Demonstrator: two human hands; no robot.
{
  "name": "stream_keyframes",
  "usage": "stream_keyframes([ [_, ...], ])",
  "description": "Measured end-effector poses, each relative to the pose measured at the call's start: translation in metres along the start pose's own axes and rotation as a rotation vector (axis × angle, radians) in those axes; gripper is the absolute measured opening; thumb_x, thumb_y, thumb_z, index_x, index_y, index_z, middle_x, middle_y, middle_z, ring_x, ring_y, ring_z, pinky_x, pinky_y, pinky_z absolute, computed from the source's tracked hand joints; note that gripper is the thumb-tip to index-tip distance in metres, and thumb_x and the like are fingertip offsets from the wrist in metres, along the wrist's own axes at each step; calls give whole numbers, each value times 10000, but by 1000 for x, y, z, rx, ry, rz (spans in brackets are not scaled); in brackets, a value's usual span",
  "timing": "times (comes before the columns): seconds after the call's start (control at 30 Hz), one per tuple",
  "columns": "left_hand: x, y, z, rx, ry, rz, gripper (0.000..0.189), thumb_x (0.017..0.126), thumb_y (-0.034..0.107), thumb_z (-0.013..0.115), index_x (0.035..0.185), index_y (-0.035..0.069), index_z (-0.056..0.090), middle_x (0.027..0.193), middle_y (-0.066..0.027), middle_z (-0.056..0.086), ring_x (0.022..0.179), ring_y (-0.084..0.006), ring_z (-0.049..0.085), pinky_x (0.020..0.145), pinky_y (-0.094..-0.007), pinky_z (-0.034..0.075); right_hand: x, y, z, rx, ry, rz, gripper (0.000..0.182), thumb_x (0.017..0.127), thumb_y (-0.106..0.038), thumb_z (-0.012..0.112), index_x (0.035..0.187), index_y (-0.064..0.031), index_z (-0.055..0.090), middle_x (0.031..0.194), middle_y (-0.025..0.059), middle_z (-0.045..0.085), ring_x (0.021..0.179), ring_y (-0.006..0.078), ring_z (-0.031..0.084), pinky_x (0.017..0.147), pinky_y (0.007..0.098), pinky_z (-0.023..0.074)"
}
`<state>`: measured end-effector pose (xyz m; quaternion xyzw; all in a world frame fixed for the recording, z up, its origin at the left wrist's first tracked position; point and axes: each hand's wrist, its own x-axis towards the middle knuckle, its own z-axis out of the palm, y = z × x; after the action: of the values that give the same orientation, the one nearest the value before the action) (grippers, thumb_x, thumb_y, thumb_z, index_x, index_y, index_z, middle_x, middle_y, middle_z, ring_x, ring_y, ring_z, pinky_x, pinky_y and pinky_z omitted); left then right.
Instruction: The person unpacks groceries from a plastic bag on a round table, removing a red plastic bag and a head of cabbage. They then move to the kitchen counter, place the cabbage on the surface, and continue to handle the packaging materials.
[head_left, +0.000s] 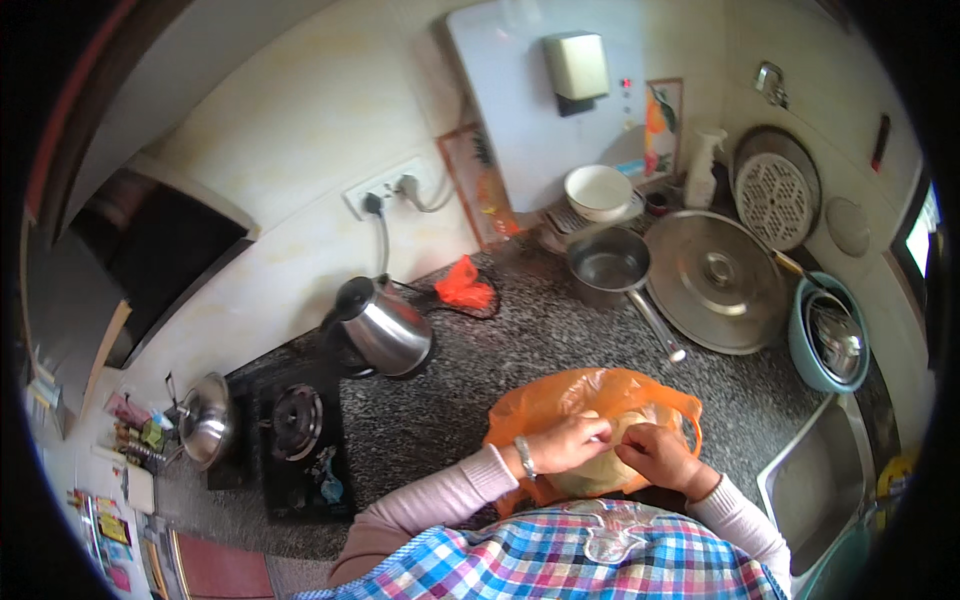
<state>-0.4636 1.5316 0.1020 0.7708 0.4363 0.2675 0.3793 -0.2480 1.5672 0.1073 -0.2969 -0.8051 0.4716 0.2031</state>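
An orange plastic bag (540, 401) lies spread on the granite counter, close against my checked apron. Inside its opening is a pale yellowish bundle (596, 476), seemingly in a thin clear bag. My left hand (574, 444) pinches the top of that inner bag from the left, its fingers closed. From the right, my right hand (660, 456) pinches the same gathered top, fingers curled, nearly touching the left. What exactly the inner bag holds cannot be told.
A steel electric kettle (390, 326), a red plastic bag (465, 285), a saucepan (609, 262) and a large metal lid (712, 289) stand behind. The gas hob (300, 450) is left; a blue basin (802, 360) and the sink (817, 472) are right.
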Motion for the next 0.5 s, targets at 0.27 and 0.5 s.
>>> stream_keyframes([
  [0.27,-19,-20,2,286,90,-24,93,891,157,571,861,70,559,839,-96,506,788,-307,560,674,-401,464,-25,18,5,-364,-19,73,78,806,-133,582,795,-57,565,819,137,595,806,313,591,702,373,476],
  [0.5,-18,-7,10,203,214,-31,59,885,96,567,884,53,528,922,-119,485,862,-313,535,736,-387,449,-11,-8,6,-16,55,-118,105,827,-117,638,821,-34,575,994,99,594,844,224,578,704,297,487],
])
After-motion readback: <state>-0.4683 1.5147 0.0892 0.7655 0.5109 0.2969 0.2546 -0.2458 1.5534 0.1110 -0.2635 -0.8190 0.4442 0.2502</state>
